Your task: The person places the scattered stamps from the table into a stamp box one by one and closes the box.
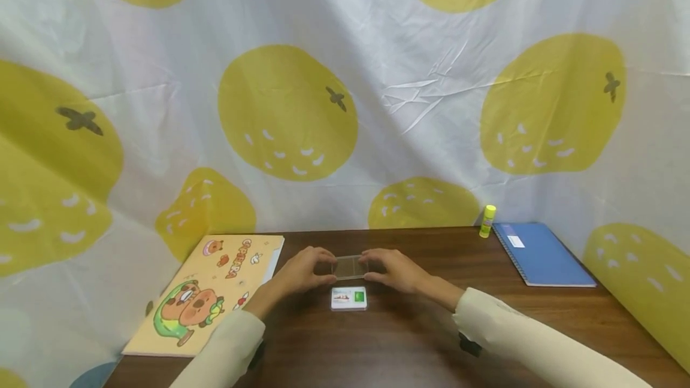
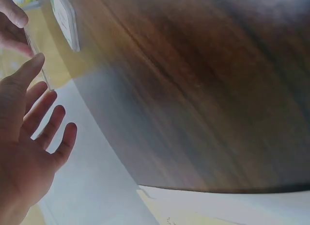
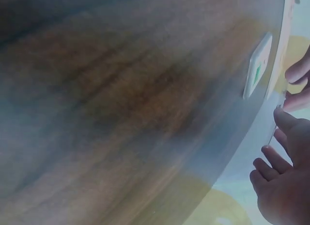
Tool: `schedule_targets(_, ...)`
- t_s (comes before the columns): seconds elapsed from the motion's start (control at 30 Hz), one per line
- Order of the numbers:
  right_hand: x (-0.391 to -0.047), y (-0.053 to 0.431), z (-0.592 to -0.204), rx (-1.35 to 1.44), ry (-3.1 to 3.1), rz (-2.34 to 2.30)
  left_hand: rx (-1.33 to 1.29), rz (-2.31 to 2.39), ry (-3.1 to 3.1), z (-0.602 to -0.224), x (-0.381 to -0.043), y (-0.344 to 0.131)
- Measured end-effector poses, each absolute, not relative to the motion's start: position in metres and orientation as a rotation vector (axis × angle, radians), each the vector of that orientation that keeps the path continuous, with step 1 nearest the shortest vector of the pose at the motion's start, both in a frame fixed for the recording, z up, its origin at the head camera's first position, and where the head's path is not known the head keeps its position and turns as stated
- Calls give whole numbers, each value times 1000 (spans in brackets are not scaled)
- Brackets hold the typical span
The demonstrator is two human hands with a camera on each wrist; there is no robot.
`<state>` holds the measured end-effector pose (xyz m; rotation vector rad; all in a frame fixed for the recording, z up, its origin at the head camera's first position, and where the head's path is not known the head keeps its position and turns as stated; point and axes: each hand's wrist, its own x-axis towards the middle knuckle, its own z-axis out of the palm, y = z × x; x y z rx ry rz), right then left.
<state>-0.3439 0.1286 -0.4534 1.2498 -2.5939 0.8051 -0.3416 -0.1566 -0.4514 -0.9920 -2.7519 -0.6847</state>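
Observation:
A clear, flat rectangular plastic piece, like a lid [image 1: 349,267], is raised above the table between both hands. My left hand [image 1: 311,268] pinches its left end between thumb and fingers. At the opposite end my right hand [image 1: 396,269] pinches it the same way. The left wrist view shows the clear lid [image 2: 46,78] edge-on, with the other fingers of the left hand [image 2: 29,128] spread apart. Just nearer than the lid, a small white case [image 1: 348,299] with a printed face and a green square lies on the table; no hand touches it.
An orange folder [image 1: 215,292] with cartoon capybaras lies at the left of the dark wood table [image 1: 345,352]. At the back right are a yellow glue stick [image 1: 487,221], upright, and a blue spiral notebook [image 1: 544,254]. A fruit-patterned curtain [image 1: 409,106] hangs behind the table and along its sides.

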Motion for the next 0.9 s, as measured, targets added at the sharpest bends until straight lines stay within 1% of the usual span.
schedule_targets(0.4,-318,132,-463,1234,-2650,842,-1067,-629,-2763,-456,-318,-159)
schedule_targets(0.9,-307,127,-476,1308,-2630,781,-1071,-629,-2768,-472,-306,-164)
